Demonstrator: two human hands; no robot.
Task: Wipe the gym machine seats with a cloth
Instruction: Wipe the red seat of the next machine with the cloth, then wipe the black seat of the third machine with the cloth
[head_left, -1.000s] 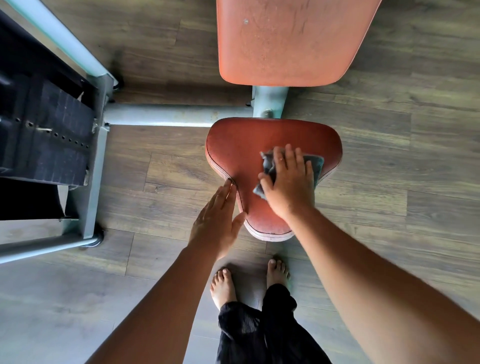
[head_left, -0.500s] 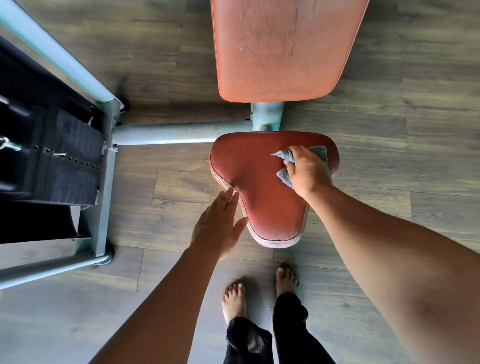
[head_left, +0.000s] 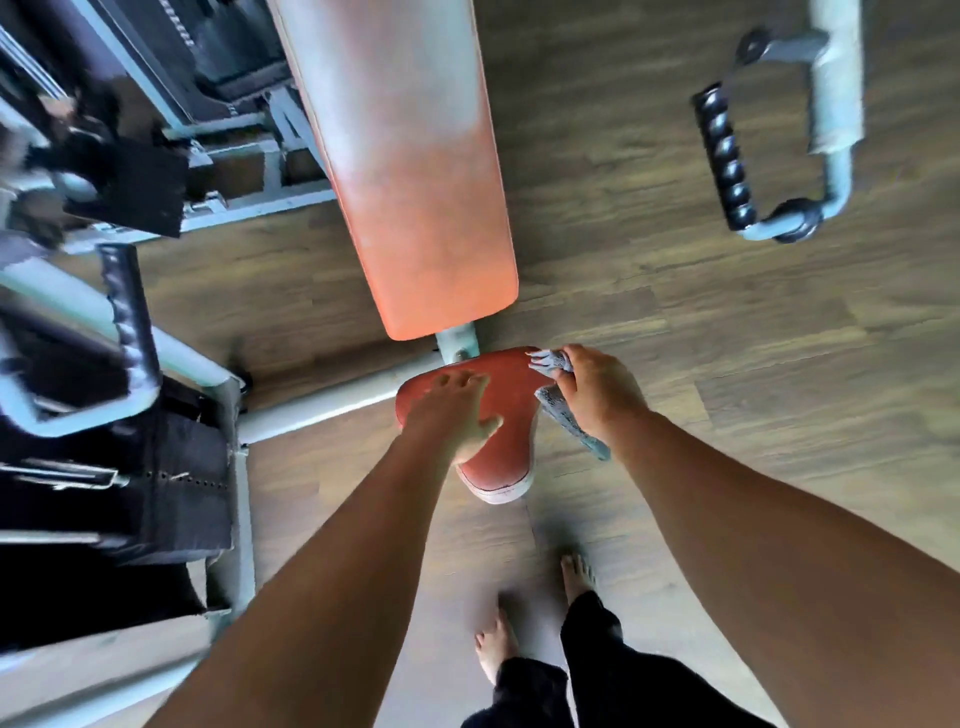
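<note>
A red padded seat (head_left: 511, 415) of the gym machine lies low in the middle of the view. Behind it rises the long orange backrest (head_left: 415, 171). My left hand (head_left: 454, 410) rests flat on the seat's left half, fingers spread. My right hand (head_left: 597, 389) grips a grey cloth (head_left: 571, 421) at the seat's right edge; part of the cloth hangs down past the rim. The view is blurred by motion.
A black weight stack (head_left: 119, 499) in a pale metal frame (head_left: 239, 467) stands at the left, with a ribbed black handle (head_left: 127, 317) above it. Another ribbed handle (head_left: 727, 166) on a pale arm hangs at the upper right. My bare feet (head_left: 498, 644) stand on the wood floor (head_left: 727, 364).
The view has pulled back and tilted up, showing more backrest. My left hand moved from the seat's left edge onto its top. My right hand carried the cloth to the seat's right rim.
</note>
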